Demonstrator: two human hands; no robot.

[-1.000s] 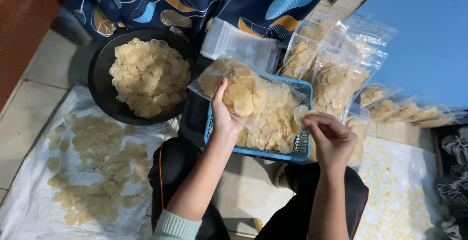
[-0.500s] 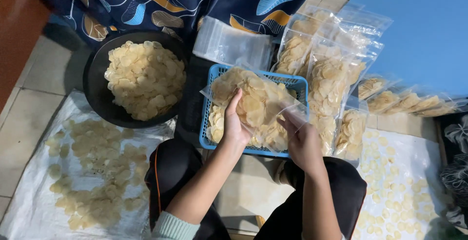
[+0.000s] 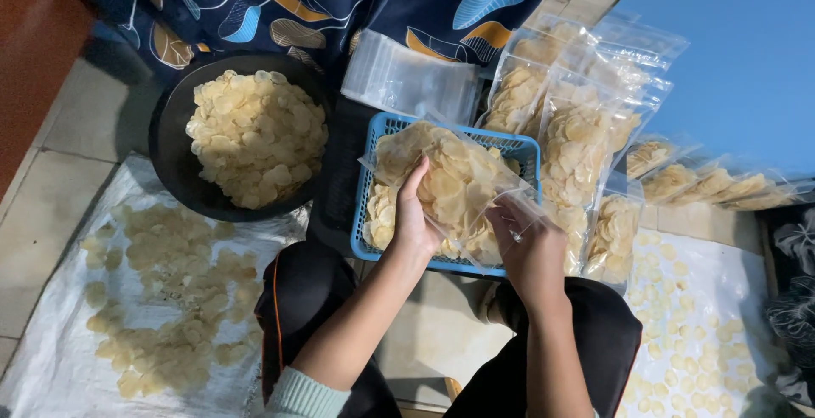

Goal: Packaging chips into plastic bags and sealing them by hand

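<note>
My left hand [image 3: 413, 212] grips the left side of a clear plastic bag of pale round chips [image 3: 454, 176], held over a blue plastic basket [image 3: 373, 252]. My right hand [image 3: 528, 244] pinches the bag's open end at the lower right. The bag lies tilted across the basket, which holds more loose chips beneath it.
A black bowl [image 3: 170, 155] heaped with chips sits to the left. Several filled chip bags [image 3: 577, 142] stand to the right, and a stack of empty clear bags [image 3: 407, 78] lies behind the basket. Loose chips lie spread on white sacks left [image 3: 51, 333] and right [image 3: 730, 299].
The bag came down from above the basket's far edge to rest over it. My right hand moved in from the basket's right side and took hold of the bag's open end.
</note>
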